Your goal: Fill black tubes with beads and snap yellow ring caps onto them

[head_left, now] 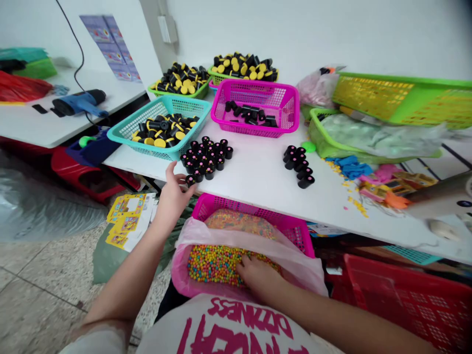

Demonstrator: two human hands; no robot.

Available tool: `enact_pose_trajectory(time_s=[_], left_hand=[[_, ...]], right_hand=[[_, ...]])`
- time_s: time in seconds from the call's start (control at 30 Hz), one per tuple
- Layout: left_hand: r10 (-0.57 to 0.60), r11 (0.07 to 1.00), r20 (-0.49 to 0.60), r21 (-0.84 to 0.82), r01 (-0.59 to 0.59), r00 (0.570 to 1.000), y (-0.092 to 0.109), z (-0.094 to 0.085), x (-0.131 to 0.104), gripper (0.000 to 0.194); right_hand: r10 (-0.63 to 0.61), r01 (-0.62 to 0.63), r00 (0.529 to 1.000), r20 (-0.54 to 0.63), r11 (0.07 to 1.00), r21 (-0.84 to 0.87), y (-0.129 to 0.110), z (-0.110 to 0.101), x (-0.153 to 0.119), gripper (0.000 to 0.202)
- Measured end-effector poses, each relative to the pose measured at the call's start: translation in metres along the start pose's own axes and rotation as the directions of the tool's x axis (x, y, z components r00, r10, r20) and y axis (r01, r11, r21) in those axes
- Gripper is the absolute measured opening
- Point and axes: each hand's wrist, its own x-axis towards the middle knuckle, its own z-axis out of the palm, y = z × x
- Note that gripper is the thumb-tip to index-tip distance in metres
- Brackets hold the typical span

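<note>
Left hand [176, 192] at table [254, 169] edge, fingers part open, thumb and fingertips around the nearest black cup [190, 181] of the left cluster [206, 156], cup upright on tabletop; firm grip or light touch, can't tell. Right hand [258, 276] down in beads [214, 265], fingers curled, tips partly buried; can't tell if any beads are held. Beads multicolored, in pink bag [180, 275] in lower pink basket [303, 237], below table edge. Smaller group of black cups [299, 164] to the right on table, beside green disc [309, 146]. Behind left cluster: blue basket [147, 151], yellow-and-black pieces [165, 130] inside; upper pink basket [254, 129] next to it, black pieces [254, 114] inside
</note>
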Motion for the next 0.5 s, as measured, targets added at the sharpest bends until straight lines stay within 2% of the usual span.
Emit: enact_pose_trajectory(time_s=[0.17,0.3,0.43,0.5], left_hand=[[0.061,0.998,0.072,0.024,-0.063,0.995,0.003,0.013,0.022,0.068],[0.087,0.996,0.146,0.007,-0.088,0.986,0.007,0.025,0.034,0.069],[0.120,0.993,0.139,-0.033,-0.117,0.983,0.000,0.027,0.020,0.078],[0.195,0.980,0.050,0.034,-0.197,0.980,0.005,0.025,0.004,0.074]], right_hand=[[-0.104,0.109,0.993,-0.050,0.987,0.115,-0.001,0.001,0.014,0.032],[-0.152,0.173,0.982,-0.112,0.961,0.217,0.003,0.007,0.022,0.032],[-0.183,0.232,0.966,-0.181,0.925,0.301,0.008,0.018,0.027,0.033],[-0.195,0.257,0.960,-0.200,0.898,0.356,0.012,0.023,0.030,0.031]])
